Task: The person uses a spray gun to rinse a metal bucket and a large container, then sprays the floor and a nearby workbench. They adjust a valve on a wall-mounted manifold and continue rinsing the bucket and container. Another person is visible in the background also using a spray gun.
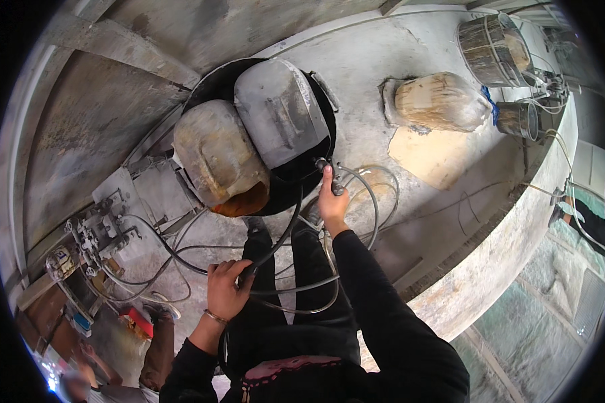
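- Our left hand (227, 290) curls around a black hose (284, 240), holding it between thumb and fingers; the stretch inside the palm is hidden.
- Our right hand (333, 203) grips a dark handheld nozzle (322, 163) by the round base's lower right edge, thumb uppermost, other fingers mostly out of sight.
- On the dark round base (212, 84), a mottled brown vessel (215, 151) covers the left edge, its rusty mouth shadowed; a grey vessel (279, 111) hides much behind it.
- Beyond the base's right edge lies a stained bundle (440, 101), contents concealed.
- Farther off, we barely make out a bucket's (484, 54) contents.
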The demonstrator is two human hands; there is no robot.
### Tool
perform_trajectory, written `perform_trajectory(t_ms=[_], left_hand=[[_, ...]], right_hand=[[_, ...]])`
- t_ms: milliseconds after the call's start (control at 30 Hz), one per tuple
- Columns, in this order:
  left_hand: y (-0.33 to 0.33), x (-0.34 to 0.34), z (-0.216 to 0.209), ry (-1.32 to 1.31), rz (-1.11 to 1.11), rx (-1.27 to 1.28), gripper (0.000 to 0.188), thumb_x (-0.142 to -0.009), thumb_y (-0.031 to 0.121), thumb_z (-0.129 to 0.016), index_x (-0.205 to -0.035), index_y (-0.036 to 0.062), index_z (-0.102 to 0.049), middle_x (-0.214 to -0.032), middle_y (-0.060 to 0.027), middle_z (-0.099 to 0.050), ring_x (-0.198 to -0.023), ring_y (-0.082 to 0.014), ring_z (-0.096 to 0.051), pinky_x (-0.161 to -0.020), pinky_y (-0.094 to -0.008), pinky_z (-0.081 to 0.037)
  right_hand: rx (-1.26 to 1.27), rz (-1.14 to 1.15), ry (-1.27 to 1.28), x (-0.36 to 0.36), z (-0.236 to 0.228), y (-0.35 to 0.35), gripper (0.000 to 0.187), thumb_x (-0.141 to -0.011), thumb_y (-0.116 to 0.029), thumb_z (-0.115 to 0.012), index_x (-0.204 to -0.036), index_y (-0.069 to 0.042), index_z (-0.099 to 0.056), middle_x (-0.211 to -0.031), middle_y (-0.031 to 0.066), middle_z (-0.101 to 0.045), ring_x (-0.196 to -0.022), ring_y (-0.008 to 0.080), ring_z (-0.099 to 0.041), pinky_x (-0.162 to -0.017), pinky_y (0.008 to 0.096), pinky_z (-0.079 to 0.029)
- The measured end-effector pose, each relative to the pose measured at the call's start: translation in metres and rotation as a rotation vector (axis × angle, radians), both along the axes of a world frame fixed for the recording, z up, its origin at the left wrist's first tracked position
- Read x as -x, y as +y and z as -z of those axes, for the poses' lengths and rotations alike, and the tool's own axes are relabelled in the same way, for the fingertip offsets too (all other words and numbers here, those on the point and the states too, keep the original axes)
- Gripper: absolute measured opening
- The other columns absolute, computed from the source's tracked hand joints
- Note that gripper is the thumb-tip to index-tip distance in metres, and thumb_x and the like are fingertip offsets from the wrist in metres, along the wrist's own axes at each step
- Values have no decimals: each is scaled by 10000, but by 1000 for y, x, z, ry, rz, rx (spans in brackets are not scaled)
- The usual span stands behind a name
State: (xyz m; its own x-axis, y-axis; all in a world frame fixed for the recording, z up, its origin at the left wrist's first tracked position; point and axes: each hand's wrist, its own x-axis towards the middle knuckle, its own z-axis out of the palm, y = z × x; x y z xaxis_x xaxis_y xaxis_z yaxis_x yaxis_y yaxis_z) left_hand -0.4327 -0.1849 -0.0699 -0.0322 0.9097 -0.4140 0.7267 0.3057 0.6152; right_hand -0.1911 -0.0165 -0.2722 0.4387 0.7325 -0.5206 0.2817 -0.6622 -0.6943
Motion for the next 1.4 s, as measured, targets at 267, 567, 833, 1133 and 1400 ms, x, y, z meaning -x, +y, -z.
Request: perform_trajectory(t_ms=[267,567,833,1133,1400], left_hand=[[0,0,0,2,-8,28,280,-838,130,-793,-1112,130,-736,-926,-64,-725,-889,-300,-664,-851,-441,-413],[-1,0,0,-3,-17,20,293,-829,114,-803,-1115,133,-745,-954,-52,-743,-893,-284,-675,-860,-432,-417],[0,1,-2,8,-2,64,294,-833,113,-806,-1120,130,-748,-950,-46,-743,-884,-277,-671,-850,-424,-415],[3,0,-3,8,2,46,278,-845,121,-803,-1117,127,-746,-961,-48,-746,-880,-285,-670,-851,-430,-412],[4,0,-3,-1,-4,57,250,-858,131,-800,-1102,131,-747,-950,-49,-747,-865,-288,-672,-843,-429,-407]], right_hand=[[-69,6,79,-7,14,-8,674,-911,-591,-817,-830,75,-749,-777,164,-747,-800,224,-701,-819,433,-555],[124,90,-7,-18,37,-23,603,-816,-340,-908,-1140,115,-682,-1062,174,-754,-982,235,-711,-925,383,-551],[-31,105,10,-17,51,-28,295,-836,-235,-831,-920,4,-680,-756,33,-669,-673,133,-612,-644,324,-495],[78,74,47,-22,40,-24,550,-812,-346,-900,-1067,105,-718,-1011,173,-770,-944,254,-725,-910,405,-558],[88,65,113,-23,41,-25,593,-805,-354,-907,-1104,114,-700,-1016,185,-766,-951,258,-726,-915,400,-558]])
